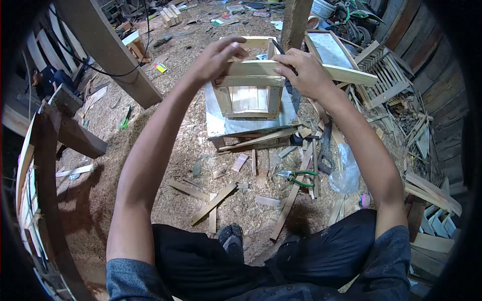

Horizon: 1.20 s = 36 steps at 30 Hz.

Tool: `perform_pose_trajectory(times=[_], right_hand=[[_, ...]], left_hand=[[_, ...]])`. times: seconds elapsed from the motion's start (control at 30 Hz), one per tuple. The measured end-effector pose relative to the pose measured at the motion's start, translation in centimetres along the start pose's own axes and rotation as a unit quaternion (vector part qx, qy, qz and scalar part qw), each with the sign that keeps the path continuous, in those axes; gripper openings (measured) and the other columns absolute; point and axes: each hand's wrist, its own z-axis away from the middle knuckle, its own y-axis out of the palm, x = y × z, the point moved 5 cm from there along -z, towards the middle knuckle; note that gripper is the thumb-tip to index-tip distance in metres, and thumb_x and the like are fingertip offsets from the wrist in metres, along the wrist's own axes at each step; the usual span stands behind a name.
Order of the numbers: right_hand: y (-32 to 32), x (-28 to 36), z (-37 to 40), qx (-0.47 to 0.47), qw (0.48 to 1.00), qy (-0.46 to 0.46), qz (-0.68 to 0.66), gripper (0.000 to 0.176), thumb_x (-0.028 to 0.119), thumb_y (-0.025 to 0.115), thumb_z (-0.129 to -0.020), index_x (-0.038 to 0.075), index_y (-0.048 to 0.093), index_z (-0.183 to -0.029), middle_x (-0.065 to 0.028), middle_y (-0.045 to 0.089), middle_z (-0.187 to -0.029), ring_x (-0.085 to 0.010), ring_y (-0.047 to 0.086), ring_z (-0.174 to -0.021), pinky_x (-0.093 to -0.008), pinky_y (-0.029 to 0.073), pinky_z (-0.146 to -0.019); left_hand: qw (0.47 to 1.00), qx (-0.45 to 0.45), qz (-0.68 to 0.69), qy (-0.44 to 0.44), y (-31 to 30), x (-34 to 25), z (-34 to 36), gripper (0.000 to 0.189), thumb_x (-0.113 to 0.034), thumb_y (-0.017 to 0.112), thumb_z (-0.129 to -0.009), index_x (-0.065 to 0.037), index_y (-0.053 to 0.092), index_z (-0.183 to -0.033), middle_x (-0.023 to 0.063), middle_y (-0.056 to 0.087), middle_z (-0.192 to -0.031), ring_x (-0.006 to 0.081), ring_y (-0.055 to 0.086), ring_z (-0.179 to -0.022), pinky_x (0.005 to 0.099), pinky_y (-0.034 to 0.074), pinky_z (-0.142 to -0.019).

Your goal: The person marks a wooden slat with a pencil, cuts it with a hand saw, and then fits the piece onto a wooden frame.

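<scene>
A small wooden crate-like box (250, 114) with slatted sides stands on a low worktable (216, 129). Across its upper edge lies a long pale wooden strip (351, 75), jutting out to the right. My left hand (218, 57) is at the strip's left end, fingers loosely curved and apart above the box; its thumb is hidden. My right hand (304, 72) pinches a thin black pen (277, 47), which slants up to the left. The thumb and fingers of that hand also rest against the strip, near the box's right corner.
Green-handled pliers (301, 177), wood offcuts (213, 203), a handsaw (325, 150) and a plastic bag (345, 173) lie on the sawdust-covered floor. Wooden posts (113, 50) stand on both sides. Slatted frames (384, 75) are at right. A person (50, 83) sits far left.
</scene>
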Motion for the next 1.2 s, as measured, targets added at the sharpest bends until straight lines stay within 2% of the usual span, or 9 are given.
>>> perform_pose_trajectory(times=[0.13,0.3,0.37,0.4,0.43,0.53,0.73,0.87,1.2], right_hand=[[-0.3,0.2,0.0,0.011,1.000,0.010,-0.009,0.027,0.022,0.066,-0.095,0.005,0.072,-0.114,-0.0145,0.066,-0.091,-0.0315,0.064,-0.087,-0.0420,0.049,-0.079],[-0.4,0.3,0.0,-0.003,0.999,0.017,-0.028,0.026,0.022,0.067,-0.094,0.006,0.073,-0.114,-0.0141,0.068,-0.091,-0.0308,0.064,-0.086,-0.0421,0.050,-0.079],[-0.4,0.2,0.0,-0.002,1.000,0.012,-0.016,0.026,0.022,0.068,-0.094,0.006,0.073,-0.114,-0.0142,0.068,-0.091,-0.0307,0.065,-0.086,-0.0422,0.050,-0.079],[-0.4,0.3,0.0,-0.001,1.000,0.006,-0.006,0.026,0.021,0.068,-0.094,0.006,0.073,-0.114,-0.0144,0.068,-0.091,-0.0305,0.065,-0.085,-0.0422,0.050,-0.079],[-0.4,0.3,0.0,-0.001,1.000,0.007,-0.005,0.026,0.021,0.068,-0.094,0.006,0.073,-0.114,-0.0144,0.068,-0.091,-0.0305,0.065,-0.085,-0.0422,0.050,-0.079],[-0.2,0.5,0.0,-0.004,1.000,0.004,-0.015,0.025,0.021,0.068,-0.093,0.006,0.073,-0.114,-0.0146,0.068,-0.090,-0.0303,0.065,-0.085,-0.0419,0.050,-0.079],[0.3,0.1,0.1,-0.005,1.000,0.011,-0.013,0.024,0.024,0.066,-0.093,0.009,0.073,-0.112,-0.0154,0.067,-0.087,-0.0337,0.066,-0.087,-0.0464,0.049,-0.082],[0.0,0.1,0.4,-0.003,0.999,0.024,-0.042,0.024,0.023,0.066,-0.094,0.009,0.074,-0.112,-0.0148,0.067,-0.089,-0.0335,0.066,-0.087,-0.0478,0.048,-0.083],[-0.1,0.4,1.3,-0.029,0.999,0.018,-0.019,0.024,0.024,0.066,-0.094,0.010,0.074,-0.111,-0.0126,0.067,-0.087,-0.0313,0.065,-0.084,-0.0457,0.046,-0.079]], left_hand=[[0.997,0.003,0.077,0.009,-1.2,1.5,1.0,0.060,-0.043,0.027,-0.110,0.003,0.062,-0.127,0.0175,0.070,-0.115,0.0262,0.066,-0.108,0.0398,0.050,-0.098],[0.999,-0.019,0.024,-0.045,0.9,2.0,2.6,0.059,-0.045,0.032,-0.108,0.002,0.065,-0.122,0.0177,0.071,-0.106,0.0244,0.067,-0.102,0.0364,0.051,-0.092],[0.995,0.002,-0.039,-0.093,1.2,2.2,2.5,0.060,-0.048,0.038,-0.107,0.003,0.066,-0.121,0.0164,0.071,-0.102,0.0223,0.067,-0.096,0.0340,0.053,-0.084],[0.996,0.010,-0.007,-0.086,1.2,2.2,2.2,0.058,-0.050,0.052,-0.102,0.003,0.067,-0.120,0.0152,0.072,-0.098,0.0215,0.069,-0.091,0.0344,0.054,-0.078],[0.996,0.011,-0.006,-0.085,1.3,2.2,2.1,0.058,-0.050,0.052,-0.102,0.003,0.067,-0.120,0.0152,0.072,-0.098,0.0215,0.069,-0.091,0.0344,0.054,-0.078],[0.994,0.031,-0.099,-0.032,1.3,1.0,1.6,0.053,-0.048,0.075,-0.086,0.000,0.073,-0.110,0.0161,0.073,-0.090,0.0226,0.071,-0.081,0.0367,0.056,-0.071],[0.974,0.053,-0.199,0.090,2.6,-2.2,-0.7,0.055,-0.053,0.077,-0.082,-0.001,0.074,-0.101,0.0177,0.074,-0.086,0.0281,0.073,-0.081,0.0422,0.057,-0.072],[0.920,0.146,-0.355,0.085,4.7,-2.0,-1.2,0.065,-0.064,0.075,-0.079,-0.004,0.071,-0.103,0.0165,0.072,-0.078,0.0329,0.072,-0.074,0.0448,0.056,-0.069],[0.891,0.115,-0.428,0.101,5.4,-2.2,-0.6,0.068,-0.069,0.073,-0.077,-0.004,0.064,-0.094,0.0179,0.069,-0.071,0.0385,0.070,-0.069,0.0495,0.056,-0.067]])
